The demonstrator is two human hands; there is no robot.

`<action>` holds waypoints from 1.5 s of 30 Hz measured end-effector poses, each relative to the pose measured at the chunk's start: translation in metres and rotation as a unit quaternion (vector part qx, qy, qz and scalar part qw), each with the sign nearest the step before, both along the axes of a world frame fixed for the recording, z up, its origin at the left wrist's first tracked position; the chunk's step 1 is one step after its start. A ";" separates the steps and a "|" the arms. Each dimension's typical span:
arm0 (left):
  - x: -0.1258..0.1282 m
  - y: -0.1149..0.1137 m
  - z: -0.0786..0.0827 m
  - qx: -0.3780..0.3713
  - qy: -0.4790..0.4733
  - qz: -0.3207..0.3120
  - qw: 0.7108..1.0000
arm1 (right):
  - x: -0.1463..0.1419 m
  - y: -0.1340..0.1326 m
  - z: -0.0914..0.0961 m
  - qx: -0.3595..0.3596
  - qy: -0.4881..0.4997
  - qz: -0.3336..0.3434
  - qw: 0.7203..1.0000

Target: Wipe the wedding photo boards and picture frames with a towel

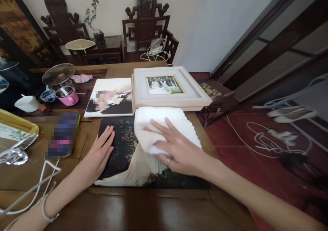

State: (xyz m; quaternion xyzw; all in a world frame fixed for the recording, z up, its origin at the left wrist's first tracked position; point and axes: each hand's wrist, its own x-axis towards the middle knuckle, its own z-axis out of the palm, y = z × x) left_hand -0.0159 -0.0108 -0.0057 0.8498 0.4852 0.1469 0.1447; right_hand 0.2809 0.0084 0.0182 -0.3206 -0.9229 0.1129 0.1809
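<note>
A large dark photo print (123,145) lies flat on the wooden table (143,207) in front of me. My left hand (98,152) rests flat on its left edge, fingers stretched out. My right hand (176,147), with a ring on one finger, presses a white cloth (164,121) onto the print, fingers spread over the cloth. Behind the print lie a second photo print (110,97) and a pale framed photo (166,87).
A pink mug (68,96), a white cup (27,104), a glass lid (58,73) and a yellow tray (17,123) sit at the left. Carved chairs (146,22) stand behind. White cables (271,138) lie on the red floor to the right.
</note>
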 end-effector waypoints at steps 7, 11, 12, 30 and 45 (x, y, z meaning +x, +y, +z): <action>0.000 0.000 -0.003 0.013 -0.010 -0.007 1.000 | -0.023 -0.084 -0.010 0.021 0.024 0.091 0.995; 0.000 0.000 -0.003 0.014 -0.002 -0.009 1.000 | -0.024 -0.088 -0.006 0.000 0.016 0.103 0.995; 0.000 0.000 -0.003 0.014 -0.002 -0.009 1.000 | -0.023 -0.081 -0.004 -0.018 0.015 0.096 0.995; 0.002 0.000 0.000 -0.018 -0.045 0.028 0.998 | -0.042 -0.078 -0.019 0.015 0.033 0.101 0.994; 0.001 0.001 -0.001 -0.012 -0.071 0.013 0.997 | -0.071 0.006 0.004 -0.046 0.024 -0.040 0.998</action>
